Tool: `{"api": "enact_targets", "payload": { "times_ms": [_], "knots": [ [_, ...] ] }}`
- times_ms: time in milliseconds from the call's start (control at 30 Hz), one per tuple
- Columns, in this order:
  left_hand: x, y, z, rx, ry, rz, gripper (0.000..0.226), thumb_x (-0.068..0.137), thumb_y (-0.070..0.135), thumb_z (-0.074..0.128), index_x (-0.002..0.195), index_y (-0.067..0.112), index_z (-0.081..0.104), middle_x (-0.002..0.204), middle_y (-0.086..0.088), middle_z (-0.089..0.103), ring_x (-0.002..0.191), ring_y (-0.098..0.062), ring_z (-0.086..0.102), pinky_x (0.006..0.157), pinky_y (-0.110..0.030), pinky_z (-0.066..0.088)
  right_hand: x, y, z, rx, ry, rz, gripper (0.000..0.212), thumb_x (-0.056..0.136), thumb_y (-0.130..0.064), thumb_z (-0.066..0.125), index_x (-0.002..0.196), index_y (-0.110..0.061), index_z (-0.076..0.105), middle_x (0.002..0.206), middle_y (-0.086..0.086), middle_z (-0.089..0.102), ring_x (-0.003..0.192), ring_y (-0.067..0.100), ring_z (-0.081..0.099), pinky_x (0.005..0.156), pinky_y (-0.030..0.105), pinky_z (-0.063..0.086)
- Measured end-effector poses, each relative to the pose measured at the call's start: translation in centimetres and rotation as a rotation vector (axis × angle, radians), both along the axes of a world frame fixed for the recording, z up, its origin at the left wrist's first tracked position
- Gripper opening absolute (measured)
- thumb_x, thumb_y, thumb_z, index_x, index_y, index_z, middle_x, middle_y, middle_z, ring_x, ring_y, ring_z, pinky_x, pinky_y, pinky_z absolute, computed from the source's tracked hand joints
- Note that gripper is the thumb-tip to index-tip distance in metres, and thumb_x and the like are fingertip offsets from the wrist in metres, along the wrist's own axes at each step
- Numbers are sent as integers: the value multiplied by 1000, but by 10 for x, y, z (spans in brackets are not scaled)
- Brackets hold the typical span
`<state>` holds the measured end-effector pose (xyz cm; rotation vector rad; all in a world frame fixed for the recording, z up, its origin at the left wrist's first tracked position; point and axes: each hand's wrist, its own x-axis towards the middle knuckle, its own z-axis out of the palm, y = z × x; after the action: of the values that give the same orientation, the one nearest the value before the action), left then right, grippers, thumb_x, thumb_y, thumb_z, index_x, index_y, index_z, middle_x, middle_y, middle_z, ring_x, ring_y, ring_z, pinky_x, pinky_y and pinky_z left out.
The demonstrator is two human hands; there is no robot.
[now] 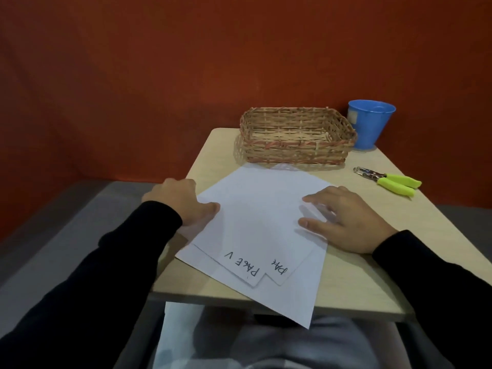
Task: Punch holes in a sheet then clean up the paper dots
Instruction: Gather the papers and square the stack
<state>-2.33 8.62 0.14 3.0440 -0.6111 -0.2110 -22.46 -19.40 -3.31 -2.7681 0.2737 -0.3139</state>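
Observation:
A small stack of white paper sheets [255, 225] lies skewed on the light wooden table [378, 219], with tabbed pages on top, one hand-lettered "PAGE V". One corner of the bottom sheet hangs over the near edge. My left hand [181, 201] grips the stack's left edge, thumb on top. My right hand [343, 219] rests flat on the stack's right side, fingers spread. A hole punch [388, 179] with lime-green handles lies to the right, apart from both hands.
A woven wicker basket [295, 137] stands at the back of the table. A blue plastic cup [370, 123] stands at the back right corner beside it. Behind is a red-orange wall. The table's left edge runs close to my left hand.

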Motion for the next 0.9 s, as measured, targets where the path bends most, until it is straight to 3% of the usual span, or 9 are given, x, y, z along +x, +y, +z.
{"api": "enact_targets", "payload": {
  "times_ms": [133, 200, 333, 433, 533, 567, 667, 767, 900],
  "knots": [
    [-24, -1, -3, 62, -8, -3, 88, 81, 88, 37, 130, 16, 54, 133, -14, 53, 123, -39, 52, 94, -47, 49, -2, 2, 0, -19, 52, 69, 83, 69, -96, 48, 126, -41, 71, 116, -13, 58, 112, 13, 43, 103, 43, 40],
    [-37, 1, -3, 52, -10, -38, 92, 80, 91, 37, 139, 21, 45, 143, -15, 45, 132, -40, 43, 98, -52, 45, -4, 3, 2, -10, 76, 107, 89, 63, -102, 49, 127, -44, 69, 126, -11, 53, 122, 14, 40, 109, 45, 38],
    [-57, 5, 6, -27, 84, -517, 106, 65, 102, 29, 156, 48, 24, 169, 3, 21, 158, -23, 12, 125, -56, 17, -8, 10, 10, 23, 173, 177, 103, 54, -100, 60, 142, -47, 56, 164, -14, 33, 154, 9, 19, 126, 41, 21],
    [-90, 4, 12, 19, 179, -832, 106, 58, 101, 48, 151, 54, 26, 164, 19, 26, 156, -9, 10, 127, -55, 7, -7, 12, 13, 24, 262, 174, 115, 51, -105, 51, 150, -46, 48, 170, -12, 30, 159, 11, 17, 130, 42, 17],
    [-114, 1, 9, 159, 208, -922, 121, 54, 87, 74, 153, 58, 11, 172, 12, 8, 158, -13, 2, 127, -54, 5, -8, 9, 14, 4, 251, 107, 108, 56, -102, 49, 148, -45, 49, 167, -9, 35, 156, 14, 23, 127, 45, 21],
    [-115, 0, 7, 170, 162, -933, 120, 58, 79, 79, 153, 57, 10, 172, 11, 7, 158, -17, 5, 127, -53, 10, -9, 8, 15, -20, 238, 91, 106, 57, -102, 46, 147, -45, 51, 163, -10, 39, 153, 16, 26, 124, 46, 23],
    [-103, 1, 5, 32, 78, -976, 102, 69, 56, 82, 154, 50, 27, 158, 17, 35, 145, -17, 35, 115, -44, 34, -10, 7, 14, -106, 181, 93, 97, 64, -100, 41, 139, -43, 59, 143, -14, 54, 134, 18, 42, 106, 43, 32],
    [-87, 13, 20, -140, 230, -907, 74, 75, 43, 83, 142, 49, 52, 145, 29, 54, 134, -1, 48, 115, -32, 37, -9, 8, 15, -30, 64, 115, 82, 74, -92, 48, 130, -36, 68, 124, -16, 67, 114, 12, 53, 99, 38, 41],
    [-63, 31, 38, -289, 195, -818, 44, 74, 41, 69, 117, 49, 71, 123, 37, 68, 118, 8, 62, 106, -28, 46, -8, 14, 12, 116, -84, 150, 64, 78, -77, 61, 112, -26, 78, 106, -14, 76, 96, 0, 58, 84, 19, 41]
  ]
}}
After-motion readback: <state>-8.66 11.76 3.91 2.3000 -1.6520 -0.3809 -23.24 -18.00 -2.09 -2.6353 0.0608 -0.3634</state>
